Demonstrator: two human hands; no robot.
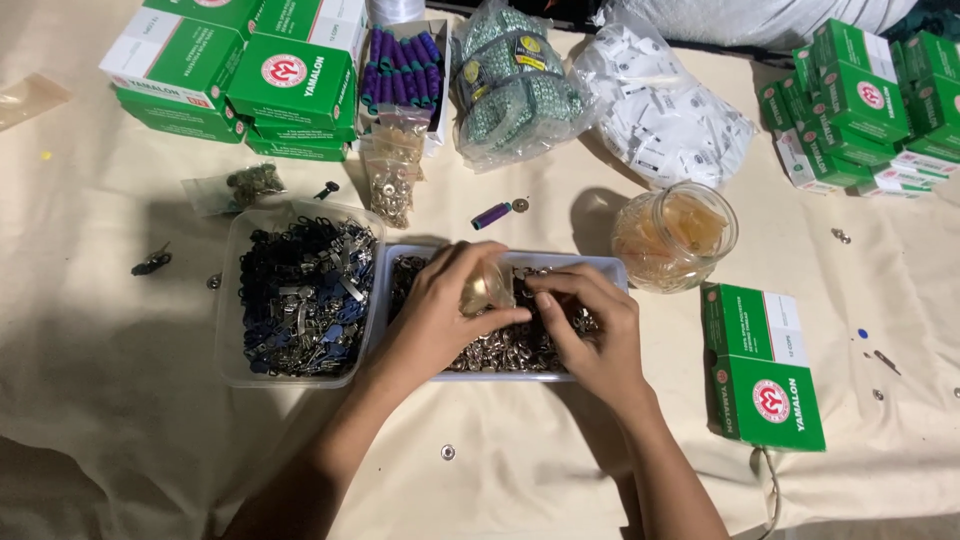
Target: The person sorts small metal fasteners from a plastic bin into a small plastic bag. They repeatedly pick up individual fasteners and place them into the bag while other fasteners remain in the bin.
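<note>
From the head view I see my left hand pinching a small clear bag over the white tray of silver metal pieces, while my right hand pinches at the bag's edge, fingertips together. The tray sits tight between a clear tub of dark zipper pulls and a glass jar, with bare cloth nearer me. Green-and-white boxes lie right of it, and more are stacked at both far corners.

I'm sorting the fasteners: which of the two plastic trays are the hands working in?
The right-hand tray of silvery metal pieces; both hands are inside it. The left tray holds dark blue-black pieces, untouched.
</note>
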